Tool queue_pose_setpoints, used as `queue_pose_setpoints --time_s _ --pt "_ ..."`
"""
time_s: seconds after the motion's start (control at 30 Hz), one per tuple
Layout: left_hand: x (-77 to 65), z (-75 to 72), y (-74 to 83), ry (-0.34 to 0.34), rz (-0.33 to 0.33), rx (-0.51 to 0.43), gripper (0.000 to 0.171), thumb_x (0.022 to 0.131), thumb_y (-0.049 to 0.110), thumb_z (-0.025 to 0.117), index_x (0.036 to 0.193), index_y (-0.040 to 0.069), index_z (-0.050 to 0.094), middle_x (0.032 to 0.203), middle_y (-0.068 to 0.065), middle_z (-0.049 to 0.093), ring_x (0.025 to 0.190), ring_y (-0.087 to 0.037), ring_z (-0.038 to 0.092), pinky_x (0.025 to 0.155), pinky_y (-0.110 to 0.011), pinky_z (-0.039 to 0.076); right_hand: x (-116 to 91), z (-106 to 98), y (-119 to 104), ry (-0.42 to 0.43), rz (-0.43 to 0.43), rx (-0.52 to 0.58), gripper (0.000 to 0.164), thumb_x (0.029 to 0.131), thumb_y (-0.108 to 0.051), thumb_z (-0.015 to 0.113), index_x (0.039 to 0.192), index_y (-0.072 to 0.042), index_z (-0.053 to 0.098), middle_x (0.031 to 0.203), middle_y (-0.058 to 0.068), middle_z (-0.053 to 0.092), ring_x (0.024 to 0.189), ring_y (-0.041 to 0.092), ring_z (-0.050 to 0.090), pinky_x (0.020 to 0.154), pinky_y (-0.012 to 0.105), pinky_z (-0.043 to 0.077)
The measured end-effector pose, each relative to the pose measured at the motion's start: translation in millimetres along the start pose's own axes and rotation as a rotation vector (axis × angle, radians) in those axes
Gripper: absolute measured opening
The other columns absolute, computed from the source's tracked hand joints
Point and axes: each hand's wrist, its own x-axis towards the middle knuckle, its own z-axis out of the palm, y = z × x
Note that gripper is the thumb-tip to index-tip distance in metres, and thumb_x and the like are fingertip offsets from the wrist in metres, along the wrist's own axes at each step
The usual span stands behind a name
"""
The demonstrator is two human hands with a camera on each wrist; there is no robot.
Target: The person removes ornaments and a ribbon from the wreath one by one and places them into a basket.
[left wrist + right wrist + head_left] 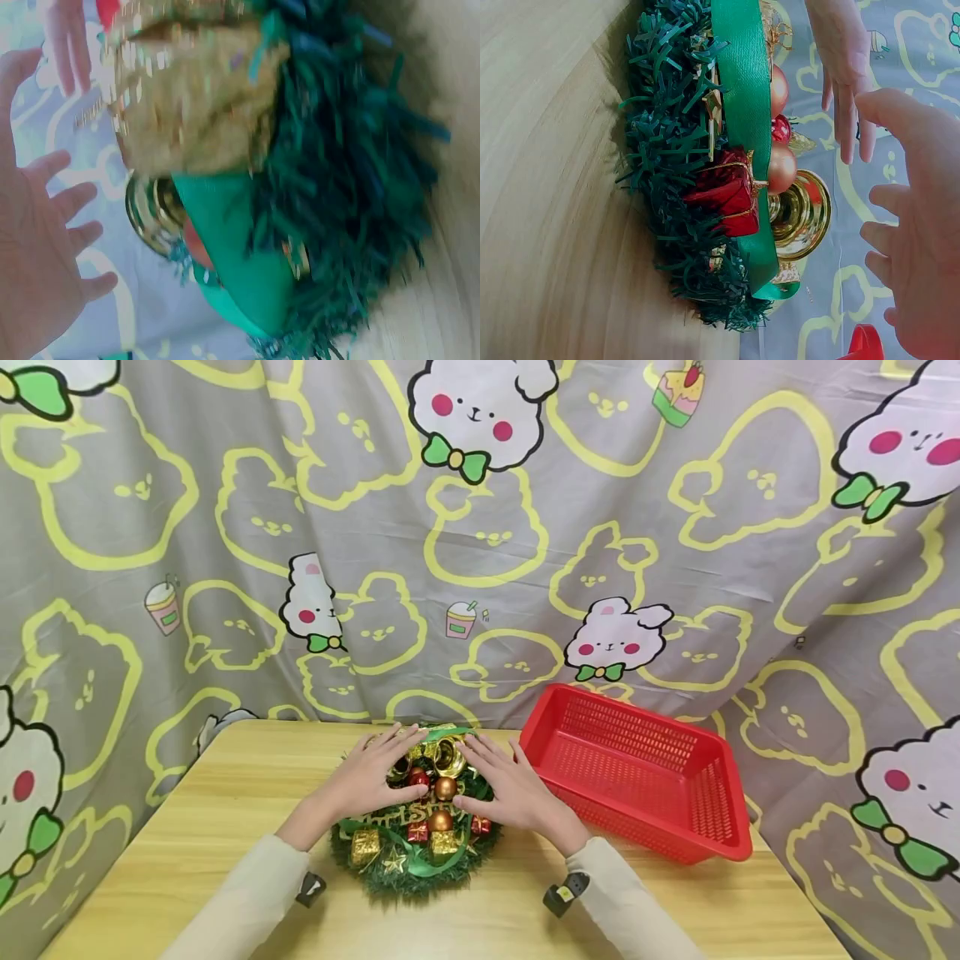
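A green tinsel Christmas wreath (408,887) lies on the table, decorated with gold bells (448,758), copper-coloured balls (441,821), small gift boxes (365,846) and green ribbon (742,90). Over its left part my left hand (371,777) is spread, palm down, with the fingers pointing forward. My right hand (510,781) is held the same way over its right part, thumbs facing each other across the middle. Both wrist views show straight, separated fingers above the ornaments, with a gap between palm and wreath. A gold lettered sign (412,812) is partly hidden between the hands.
To the right of the wreath stands a red perforated plastic basket (637,827), close to my right hand. Under everything is a light wooden table (247,793). A grey curtain with cartoon animals (487,610) hangs behind the table and at both sides.
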Motion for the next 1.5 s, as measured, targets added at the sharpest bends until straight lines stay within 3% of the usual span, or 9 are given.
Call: queue_pose_setpoints --time_s 0.4,0.77,1.03,1.33,1.5 --pt "-5.1 -4.4 -56.3 0.085 -0.098 -0.040 0.087 0.092 0.061 0.065 0.162 0.025 0.028 0.168 -0.009 0.028 0.155 -0.041 0.023 0.121 -0.071 0.011 2 -3 -3 -0.011 -0.087 -0.039 0.078 0.098 -0.064 0.050 0.163 -0.029 0.025 0.170 0.002 0.025 0.159 0.022 0.016 0.126 0.064 0.004" --pt "-18.1 8.4 -93.7 0.173 -0.062 -0.028 0.072 0.095 0.047 0.067 0.156 0.020 0.041 0.158 -0.016 0.044 0.148 -0.046 0.033 0.115 -0.075 0.019 0 1 -6 -0.019 -0.182 -0.056 0.074 0.099 -0.059 0.054 0.161 -0.026 0.031 0.168 0.003 0.030 0.158 0.025 0.023 0.125 0.066 0.011" --pt "-20.4 6.0 -103.0 0.184 -0.051 0.008 0.065 0.094 0.042 0.068 0.152 0.021 0.047 0.155 -0.017 0.048 0.147 -0.047 0.032 0.115 -0.075 0.020 4 3 -11 -0.015 -0.269 -0.087 0.070 0.099 -0.055 0.057 0.159 -0.025 0.037 0.166 0.002 0.035 0.155 0.024 0.030 0.124 0.066 0.013" --pt "-31.4 -0.2 -103.1 0.084 -0.049 0.100 0.061 0.093 0.042 0.069 0.146 0.016 0.054 0.148 -0.019 0.053 0.142 -0.051 0.037 0.110 -0.076 0.027 6 7 -16 -0.032 -0.297 -0.093 0.069 0.100 -0.054 0.056 0.158 -0.022 0.039 0.164 0.006 0.038 0.155 0.024 0.029 0.124 0.066 0.012" --pt "-35.6 -2.3 -102.4 0.034 -0.054 0.104 0.060 0.096 0.040 0.067 0.147 0.014 0.052 0.147 -0.022 0.053 0.140 -0.054 0.037 0.109 -0.077 0.029 9 8 -16 -0.041 -0.310 -0.083 0.068 0.100 -0.053 0.057 0.157 -0.021 0.041 0.164 0.004 0.038 0.155 0.023 0.029 0.124 0.066 0.013"
